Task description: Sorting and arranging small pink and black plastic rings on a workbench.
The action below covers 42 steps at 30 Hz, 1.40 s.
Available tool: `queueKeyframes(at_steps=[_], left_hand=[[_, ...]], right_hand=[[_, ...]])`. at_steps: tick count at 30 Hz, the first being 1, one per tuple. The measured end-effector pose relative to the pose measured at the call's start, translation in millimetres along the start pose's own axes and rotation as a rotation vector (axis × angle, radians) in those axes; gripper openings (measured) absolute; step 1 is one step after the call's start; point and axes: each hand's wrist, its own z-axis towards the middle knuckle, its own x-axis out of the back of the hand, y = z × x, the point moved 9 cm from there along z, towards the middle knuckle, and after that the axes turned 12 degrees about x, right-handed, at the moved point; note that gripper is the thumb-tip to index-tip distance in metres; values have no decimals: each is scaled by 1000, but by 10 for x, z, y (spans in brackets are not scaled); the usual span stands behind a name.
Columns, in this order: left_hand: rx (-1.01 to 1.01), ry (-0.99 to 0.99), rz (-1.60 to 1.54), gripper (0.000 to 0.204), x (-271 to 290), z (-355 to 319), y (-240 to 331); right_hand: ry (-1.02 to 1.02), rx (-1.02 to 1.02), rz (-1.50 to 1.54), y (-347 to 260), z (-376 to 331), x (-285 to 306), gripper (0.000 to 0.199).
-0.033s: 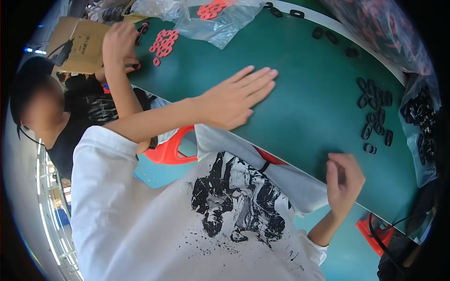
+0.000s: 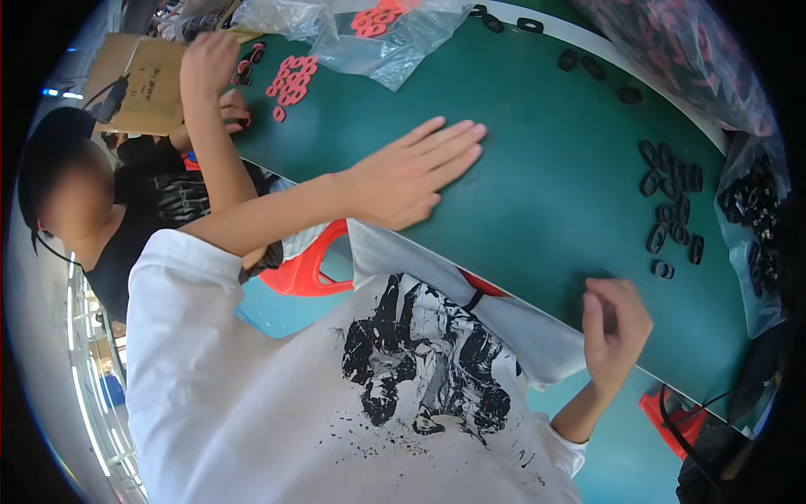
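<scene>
My left hand [image 2: 407, 178] lies flat on the green tabletop [image 2: 520, 168], fingers stretched out to the right, with nothing in it. At the near table edge my right hand [image 2: 617, 323] is loosely curled, its thumb close to the bent fingers. The hollow of that hand is in shadow, and no object shows in it. Beyond it, to the right, lies a loose cluster of small black oval rings [image 2: 667, 185]. A single ring with a pale centre [image 2: 662, 269] is the nearest one to my right hand.
A co-worker's hand [image 2: 210, 63] is raised at the far left, beside red oval rings [image 2: 294, 80]. Clear plastic bags [image 2: 378, 50] lie at the back; another bag with black pieces [image 2: 751, 218] sits at the right edge. A cardboard box [image 2: 138, 84] stands at left.
My left hand has slid slightly left across the tabletop, still flat. My right hand stays nearly in place. The co-worker's hands have shifted a little.
</scene>
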Motion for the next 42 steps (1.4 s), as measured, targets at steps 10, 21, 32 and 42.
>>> queueKeyframes(at_steps=[10,21,32,42], left_hand=[[136,-57,130,66,181,-398,-895],[444,48,181,67,381,-866,-1805],[386,354,-5,71,302,-820,-586],[695,616,235,27,743,657,-2361]], right_hand=[[-35,29,41,-15,32,9,19],[-52,58,74,-42,42,48,18],[-10,-11,48,50,10,47,15],[78,-106,-140,68,245,-247,2]])
